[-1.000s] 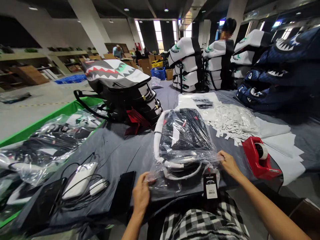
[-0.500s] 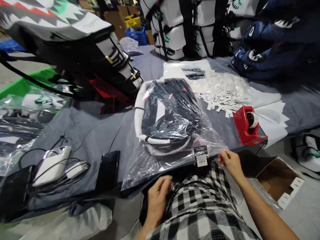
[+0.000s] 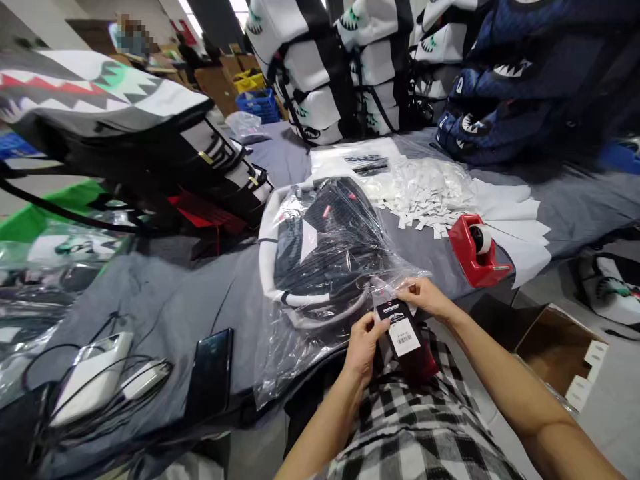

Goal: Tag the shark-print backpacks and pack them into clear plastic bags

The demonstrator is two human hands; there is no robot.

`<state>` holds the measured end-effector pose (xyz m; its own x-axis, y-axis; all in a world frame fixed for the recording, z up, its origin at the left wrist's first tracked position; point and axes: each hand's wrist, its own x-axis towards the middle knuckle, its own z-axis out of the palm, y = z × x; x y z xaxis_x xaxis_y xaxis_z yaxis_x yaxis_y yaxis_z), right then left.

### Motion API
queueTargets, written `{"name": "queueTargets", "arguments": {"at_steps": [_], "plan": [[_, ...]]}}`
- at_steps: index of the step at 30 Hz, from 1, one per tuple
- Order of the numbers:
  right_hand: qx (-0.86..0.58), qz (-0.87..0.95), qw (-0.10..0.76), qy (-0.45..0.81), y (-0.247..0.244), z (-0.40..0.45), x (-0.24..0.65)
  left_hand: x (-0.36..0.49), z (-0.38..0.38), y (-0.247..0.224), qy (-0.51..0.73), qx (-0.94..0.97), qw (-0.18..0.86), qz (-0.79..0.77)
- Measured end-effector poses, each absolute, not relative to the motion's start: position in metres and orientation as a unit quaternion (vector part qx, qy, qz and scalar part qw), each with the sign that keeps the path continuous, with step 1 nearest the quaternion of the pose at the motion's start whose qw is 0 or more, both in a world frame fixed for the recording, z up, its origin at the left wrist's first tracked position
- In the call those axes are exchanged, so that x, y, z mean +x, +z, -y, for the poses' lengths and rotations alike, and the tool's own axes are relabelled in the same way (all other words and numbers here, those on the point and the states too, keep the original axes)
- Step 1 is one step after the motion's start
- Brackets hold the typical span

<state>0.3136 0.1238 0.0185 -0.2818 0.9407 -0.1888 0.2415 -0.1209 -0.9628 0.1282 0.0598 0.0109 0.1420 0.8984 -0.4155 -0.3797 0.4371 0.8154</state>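
Observation:
A black and white bag (image 3: 325,233) lies inside a clear plastic bag (image 3: 285,353) on the grey cloth. At its near edge hangs a black tag with a white barcode label (image 3: 404,335), and a dark red piece shows below it. My left hand (image 3: 364,340) pinches the tag's left side between thumb and fingers. Fingers of my right hand (image 3: 423,297) are closed on the plastic bag's edge, just above and right of the tag.
A red tape dispenser (image 3: 477,257) stands to the right, beside white paper slips (image 3: 430,200). A phone (image 3: 210,370) and a white power bank (image 3: 95,373) with cables lie left. Stacked bags (image 3: 320,73) rise behind. An open carton (image 3: 555,347) sits low right. A person (image 3: 133,37) is far back.
My left hand has moved up and right and taken hold of the tag. My right hand has moved left along the plastic edge, closer to the tag. The view has shifted slightly.

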Motion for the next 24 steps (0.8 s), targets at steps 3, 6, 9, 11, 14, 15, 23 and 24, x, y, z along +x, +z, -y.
{"name": "queueTargets", "arguments": {"at_steps": [3,6,9,11,14,15,23,24], "plan": [[-0.461,0.551,0.299,0.628,0.017,-0.111,0.314,0.123,-0.048,0.019,0.471,0.205,0.734,-0.443],[-0.436,0.53,0.288,0.667,0.022,-0.092,0.317,0.126,-0.037,0.017,0.459,0.183,0.757,-0.428],[-0.448,0.51,0.278,0.68,0.023,-0.067,0.331,0.129,-0.027,0.007,0.428,0.211,0.776,-0.414],[-0.467,0.495,0.257,0.686,0.021,-0.048,0.344,0.129,-0.023,-0.002,0.402,0.233,0.781,-0.416],[-0.502,0.506,0.199,0.673,0.021,-0.027,0.363,0.131,-0.021,-0.016,0.367,0.267,0.781,-0.43],[-0.513,0.524,0.187,0.654,0.023,-0.025,0.368,0.132,-0.022,-0.02,0.356,0.284,0.777,-0.435],[-0.614,0.663,0.179,0.388,0.018,-0.054,0.342,0.141,-0.031,-0.041,0.205,0.595,0.599,-0.495],[-0.631,0.666,0.166,0.362,0.013,-0.054,0.338,0.136,-0.031,-0.037,0.19,0.617,0.576,-0.501]]}}
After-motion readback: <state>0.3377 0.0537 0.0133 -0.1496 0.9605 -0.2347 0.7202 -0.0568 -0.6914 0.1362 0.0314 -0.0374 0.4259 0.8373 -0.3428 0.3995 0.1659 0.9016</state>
